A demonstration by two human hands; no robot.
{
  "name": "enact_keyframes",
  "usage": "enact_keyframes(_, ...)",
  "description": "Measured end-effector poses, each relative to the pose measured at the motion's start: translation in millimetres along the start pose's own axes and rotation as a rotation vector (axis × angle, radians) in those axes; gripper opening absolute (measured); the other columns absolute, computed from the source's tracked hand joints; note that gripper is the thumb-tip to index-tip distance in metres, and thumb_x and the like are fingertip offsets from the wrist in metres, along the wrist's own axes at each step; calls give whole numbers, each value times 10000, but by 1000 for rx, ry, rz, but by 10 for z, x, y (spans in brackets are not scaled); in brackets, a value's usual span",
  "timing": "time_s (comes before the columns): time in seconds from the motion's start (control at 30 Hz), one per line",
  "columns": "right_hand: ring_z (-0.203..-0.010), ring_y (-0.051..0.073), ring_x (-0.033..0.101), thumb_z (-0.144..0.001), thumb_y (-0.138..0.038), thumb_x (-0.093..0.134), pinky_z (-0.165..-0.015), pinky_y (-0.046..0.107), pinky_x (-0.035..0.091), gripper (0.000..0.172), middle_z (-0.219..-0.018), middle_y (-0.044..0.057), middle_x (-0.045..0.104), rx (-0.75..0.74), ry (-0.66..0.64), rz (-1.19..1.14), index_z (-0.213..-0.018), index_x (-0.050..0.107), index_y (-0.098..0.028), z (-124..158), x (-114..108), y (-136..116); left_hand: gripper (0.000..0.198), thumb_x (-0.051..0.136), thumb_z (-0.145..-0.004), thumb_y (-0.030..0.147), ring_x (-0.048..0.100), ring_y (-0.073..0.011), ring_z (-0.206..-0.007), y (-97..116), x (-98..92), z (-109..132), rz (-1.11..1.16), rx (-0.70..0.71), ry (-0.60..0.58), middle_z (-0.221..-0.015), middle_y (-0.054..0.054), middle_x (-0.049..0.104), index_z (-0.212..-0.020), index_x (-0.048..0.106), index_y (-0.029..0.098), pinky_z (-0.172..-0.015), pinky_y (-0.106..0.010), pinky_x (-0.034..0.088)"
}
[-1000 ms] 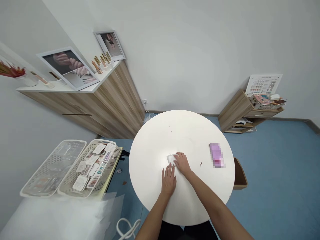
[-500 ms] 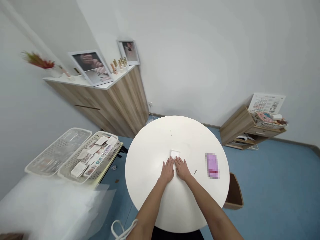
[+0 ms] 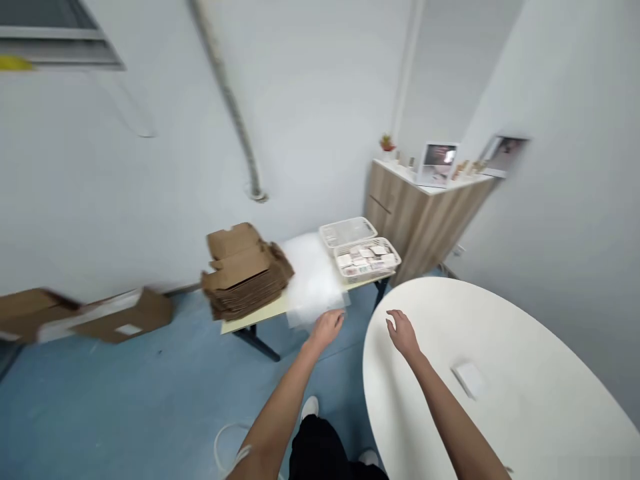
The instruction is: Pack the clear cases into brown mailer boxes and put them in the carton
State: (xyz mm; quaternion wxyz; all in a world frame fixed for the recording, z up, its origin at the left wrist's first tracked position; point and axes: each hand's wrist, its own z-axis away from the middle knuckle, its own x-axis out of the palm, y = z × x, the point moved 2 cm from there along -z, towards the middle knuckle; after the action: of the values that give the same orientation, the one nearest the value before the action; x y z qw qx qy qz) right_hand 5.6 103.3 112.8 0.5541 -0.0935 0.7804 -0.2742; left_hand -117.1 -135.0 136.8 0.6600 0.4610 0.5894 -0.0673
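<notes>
My left hand [image 3: 326,328] is closed, fingers curled, at the front edge of the stacked translucent plastic sheets [image 3: 311,277], which overhang the side table. Blur hides whether the fingers grip a sheet. Over the left edge of the round white table [image 3: 430,333] hovers my right hand [image 3: 403,335], empty, with thumb and fingers apart. To the right of that hand, a small flat white box [image 3: 469,380] lies on the tabletop, blurred.
Flattened brown cardboard boxes [image 3: 245,273] are stacked on the side table [image 3: 275,309]. Beside the sheets are a basket of white cards [image 3: 367,260] and a clear-looking basket [image 3: 347,231]. A wooden cabinet [image 3: 420,217] stands behind. Cardboard boxes [image 3: 125,317] sit on the floor at left.
My view has swung left towards the side table. Both hands have left the white box; the left now reaches the plastic sheets, and the right has lifted over the table's left edge.
</notes>
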Motion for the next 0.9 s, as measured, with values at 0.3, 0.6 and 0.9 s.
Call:
enact_keyframes(0.3, -1024, 228, 579, -921, -213, 426, -910, 360, 456, 244, -1071, 93, 634, -422, -205, -116, -1088, 601, -181, -1141, 1120, -2350, 271, 389, -960, 277, 589, -219, -958, -1642, -1743, 985, -266, -255, 423, -971, -79, 608, -1058, 625, 185, -856, -348, 499)
enact_keyframes(0.6, -983, 229, 570, -911, -197, 488, -900, 362, 434, 195, -1033, 94, 644, -679, -278, 55, -1050, 623, -177, -1836, 1797, -3714, 244, 453, -947, 300, 631, -249, -929, -2436, -2330, 674, -485, -287, 218, -989, -114, 657, -991, 652, 166, -848, -377, 497)
enact_keyframes(0.9, -957, 267, 612, -824, -145, 569, -1078, 457, 284, 156, -930, 112, 716, -752, -373, 253, -909, 696, -178, -2201, 2093, -3901, 284, 425, -914, 145, 655, -221, -834, -2649, -2498, 490, -461, -190, 96, -801, -79, 692, -788, 674, 200, -960, -418, 449)
